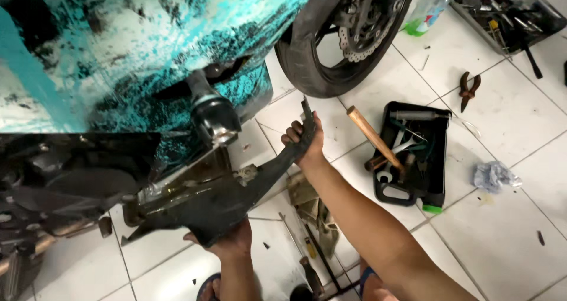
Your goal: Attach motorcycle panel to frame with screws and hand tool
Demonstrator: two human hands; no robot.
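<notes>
Left hand: the left hand [227, 242] is sitting in the lower middle of the frame, pressing up from below against the black plastic panel [236, 198]; its fingers are curling under the panel's wide end and are mostly hidden, so I cannot tell how tightly they are closing.
Right hand: the right hand [304, 138] is reaching to the centre of the frame; its fingers [293, 137] are wrapping closed around the narrow upper tip of the panel.
Panel: it is a long, dirty black piece, running tilted from the lower left of centre up to the centre, just under the motorcycle body [147, 53] with teal and black paint.
Wheel: the front tyre [307, 65] with its brake disc is standing at the top centre, on the white tiled floor [502, 242].
Tool tray: a black tray [440, 159] is lying right of centre, near the right hand but apart from it; a hammer with a wooden handle [372, 137] is leaning out of it.
Other things: pliers [468, 90] are lying on the floor in the upper right, and a crumpled rag [493, 176] is lying at the right.
</notes>
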